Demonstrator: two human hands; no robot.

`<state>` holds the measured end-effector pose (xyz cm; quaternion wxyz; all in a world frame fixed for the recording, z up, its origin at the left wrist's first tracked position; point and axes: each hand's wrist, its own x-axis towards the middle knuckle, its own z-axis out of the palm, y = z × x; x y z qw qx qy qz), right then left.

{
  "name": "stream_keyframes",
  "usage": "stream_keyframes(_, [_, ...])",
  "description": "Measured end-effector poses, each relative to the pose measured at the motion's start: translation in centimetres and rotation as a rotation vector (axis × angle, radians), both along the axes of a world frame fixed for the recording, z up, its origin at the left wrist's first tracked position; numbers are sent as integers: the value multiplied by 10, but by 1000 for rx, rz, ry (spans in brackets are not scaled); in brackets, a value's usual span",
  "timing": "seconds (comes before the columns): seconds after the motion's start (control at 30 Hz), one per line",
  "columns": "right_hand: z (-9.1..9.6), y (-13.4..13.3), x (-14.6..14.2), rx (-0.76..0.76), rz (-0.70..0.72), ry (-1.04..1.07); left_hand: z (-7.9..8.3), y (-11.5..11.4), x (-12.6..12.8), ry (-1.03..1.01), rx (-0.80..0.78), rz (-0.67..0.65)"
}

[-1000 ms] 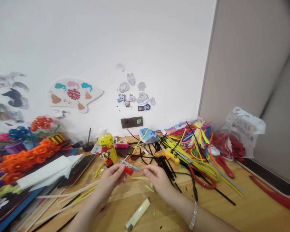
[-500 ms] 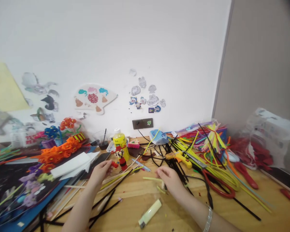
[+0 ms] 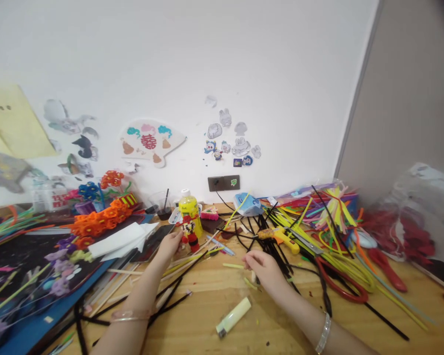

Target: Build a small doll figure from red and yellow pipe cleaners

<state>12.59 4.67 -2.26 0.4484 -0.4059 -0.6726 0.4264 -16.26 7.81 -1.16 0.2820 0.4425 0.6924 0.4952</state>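
Note:
A small red, black and yellow figure (image 3: 190, 235) stands upright in front of a yellow bottle (image 3: 188, 203). The fingers of my left hand (image 3: 170, 246) are closed at the figure's left side, seemingly on its red arm. My right hand (image 3: 261, 266) hovers low over the table, thumb and fingers pinched together; what is between them is hidden. A short yellow pipe cleaner piece (image 3: 233, 266) reaches toward these fingertips, and I cannot tell whether it is held. Another yellow bit (image 3: 250, 284) lies under the hand. Nearer me lies a pale yellow lighter (image 3: 234, 317).
Right of centre are a yellow glue gun (image 3: 286, 240), red-handled scissors (image 3: 342, 281) and heaps of black and yellow pipe cleaners (image 3: 355, 271). At left, orange pipe cleaner flowers (image 3: 99, 217) and white paper (image 3: 122, 240) lie on a dark board. A wall socket (image 3: 224, 183) is behind.
My left hand has moved right, closer against the red figure. The right hand keeps its pinch in about the same place. The whole view has shifted slightly.

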Motion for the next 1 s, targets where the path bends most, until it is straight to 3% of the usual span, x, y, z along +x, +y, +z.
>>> stream_keyframes(0.33, [-3, 0, 0, -24, 6, -31, -10, 9, -4, 181, 173, 29])
stream_keyframes(1.0, [1, -5, -1, -35, 24, -96, -18, 10, -1, 284, 254, -14])
